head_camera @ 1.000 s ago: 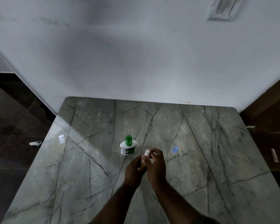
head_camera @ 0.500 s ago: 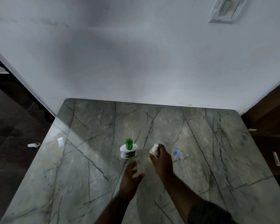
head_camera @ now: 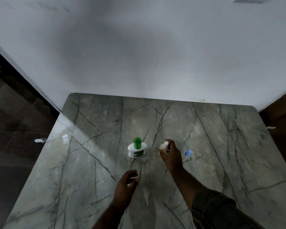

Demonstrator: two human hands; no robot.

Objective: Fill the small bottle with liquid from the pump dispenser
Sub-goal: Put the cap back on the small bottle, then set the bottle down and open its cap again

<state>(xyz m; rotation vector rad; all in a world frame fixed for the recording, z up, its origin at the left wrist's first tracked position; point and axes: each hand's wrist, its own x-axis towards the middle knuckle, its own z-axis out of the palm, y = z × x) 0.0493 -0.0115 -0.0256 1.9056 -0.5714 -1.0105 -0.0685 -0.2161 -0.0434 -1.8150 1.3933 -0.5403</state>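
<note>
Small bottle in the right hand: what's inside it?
A yellowish tint shows through the small bottle; the right hand gripping it covers most, so the level is hidden.

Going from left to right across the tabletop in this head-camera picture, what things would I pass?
A small white scrap at the left edge → pump dispenser with green top → small bottle, gripped by the right hand → small blue object.

1. We see a grey-green veined counter (head_camera: 89,162) filling the lower frame.
2. Behind it stands a white wall (head_camera: 139,47).
3. A small blue object (head_camera: 188,153) lies on the counter, right of centre.
4. At mid-left, a white item (head_camera: 40,140) lies on the dark floor (head_camera: 15,162).
</note>
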